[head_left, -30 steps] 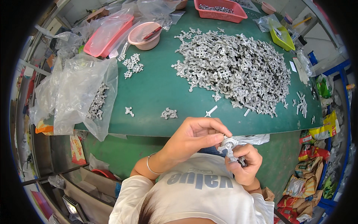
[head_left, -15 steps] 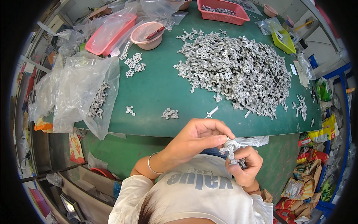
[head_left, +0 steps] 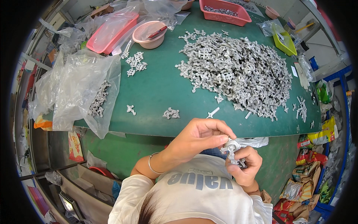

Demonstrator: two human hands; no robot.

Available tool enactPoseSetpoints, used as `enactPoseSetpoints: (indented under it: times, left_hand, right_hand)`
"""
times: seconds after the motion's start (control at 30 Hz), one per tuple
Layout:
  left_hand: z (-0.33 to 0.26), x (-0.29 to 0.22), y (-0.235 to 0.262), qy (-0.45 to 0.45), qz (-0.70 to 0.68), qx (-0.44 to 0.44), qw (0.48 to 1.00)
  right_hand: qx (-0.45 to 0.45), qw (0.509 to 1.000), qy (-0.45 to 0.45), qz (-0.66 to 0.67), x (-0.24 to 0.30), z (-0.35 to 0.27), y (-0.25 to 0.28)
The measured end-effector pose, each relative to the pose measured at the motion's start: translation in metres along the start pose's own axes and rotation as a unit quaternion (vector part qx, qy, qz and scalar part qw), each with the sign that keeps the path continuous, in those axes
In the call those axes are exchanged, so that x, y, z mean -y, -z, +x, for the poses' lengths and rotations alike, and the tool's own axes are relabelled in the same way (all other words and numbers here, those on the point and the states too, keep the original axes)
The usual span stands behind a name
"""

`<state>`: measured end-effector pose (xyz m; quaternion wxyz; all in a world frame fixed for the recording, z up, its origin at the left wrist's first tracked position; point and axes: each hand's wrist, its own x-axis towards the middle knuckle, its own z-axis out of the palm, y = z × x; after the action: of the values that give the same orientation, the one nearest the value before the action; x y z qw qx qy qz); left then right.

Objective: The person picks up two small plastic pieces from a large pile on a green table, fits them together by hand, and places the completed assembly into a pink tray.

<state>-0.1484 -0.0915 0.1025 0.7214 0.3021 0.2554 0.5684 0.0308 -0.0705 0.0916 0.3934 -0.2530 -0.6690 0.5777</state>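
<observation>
The right hand [head_left: 244, 168] is gripping a small grey metal part [head_left: 231, 148] in its closed fingers, just below the green table [head_left: 160, 89] edge. The left hand [head_left: 199, 137] is pinching the top of the same part with thumb and fingertips, so both hands are meeting on it. Just above the hands a big pile [head_left: 238, 71] of like parts is lying. Far to the left of them, a clear bag [head_left: 84, 89] is holding more.

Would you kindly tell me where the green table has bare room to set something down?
The green table is bare between the clear bag and the big heap of metal parts, bar a few strays. The far edge is crowded with the pink bowl and red tray.
</observation>
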Motion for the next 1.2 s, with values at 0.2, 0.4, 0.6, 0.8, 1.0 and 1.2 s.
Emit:
enactPoseSetpoints:
  times: [0.2,0.4,0.6,0.8,1.0,1.2]
  left_hand:
    - [-0.0002,0.0011,0.0004,-0.002,-0.005,-0.001,1.0]
    - [-0.0016,-0.0001,-0.0001,0.005,-0.01,-0.007,1.0]
    - [-0.0025,0.0011,0.0002,0.001,0.002,-0.013,1.0]
    - [-0.0044,0.0038,0.0015,-0.018,0.009,-0.014,1.0]
    - [-0.0029,0.0067,0.003,-0.044,0.012,-0.006,0.999]
    - [-0.0003,0.0064,-0.0008,-0.03,0.004,-0.012,0.999]
  right_hand:
    - [0.001,1.0,0.011,0.002,-0.0032,-0.0002,0.0007]
    - [-0.003,1.0,0.017,0.003,-0.0026,0.0003,0.0005]
    - [-0.019,1.0,0.002,0.006,-0.0023,-0.0032,0.0033]
    - [-0.039,0.999,0.005,0.029,-0.0012,-0.0032,0.0021]
    - [-0.047,0.998,0.021,0.032,-0.0004,-0.0021,0.0026]
    - [-0.056,0.996,0.027,0.059,0.0002,-0.0004,0.0039]
